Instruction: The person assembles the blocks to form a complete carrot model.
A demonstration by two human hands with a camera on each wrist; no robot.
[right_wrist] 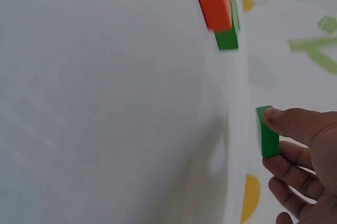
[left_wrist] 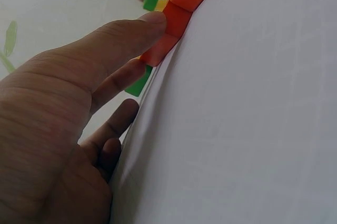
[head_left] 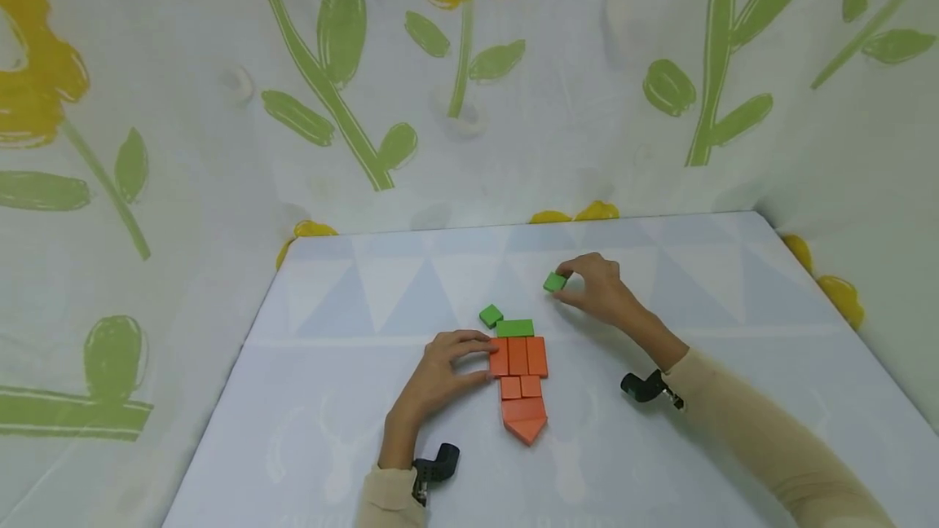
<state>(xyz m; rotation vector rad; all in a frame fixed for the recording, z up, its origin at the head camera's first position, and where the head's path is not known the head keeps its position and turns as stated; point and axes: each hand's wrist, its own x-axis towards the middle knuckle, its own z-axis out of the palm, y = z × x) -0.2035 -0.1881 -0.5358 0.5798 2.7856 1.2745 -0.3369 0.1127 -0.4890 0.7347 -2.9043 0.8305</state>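
On the table, orange blocks form a figure: three tall ones side by side, two small squares below, then a wider block and a point-down triangle. A long green block lies along the top of the figure, and a small green square block sits turned at its upper left corner. My left hand touches the left side of the orange blocks with its thumb and fingertips. Up and to the right, my right hand pinches another green block between thumb and fingers, apart from the figure.
The white table carries a pale blue triangle pattern along its far side. Behind and beside it hangs a white cloth printed with yellow flowers and green leaves. A black wrist camera is strapped to each wrist.
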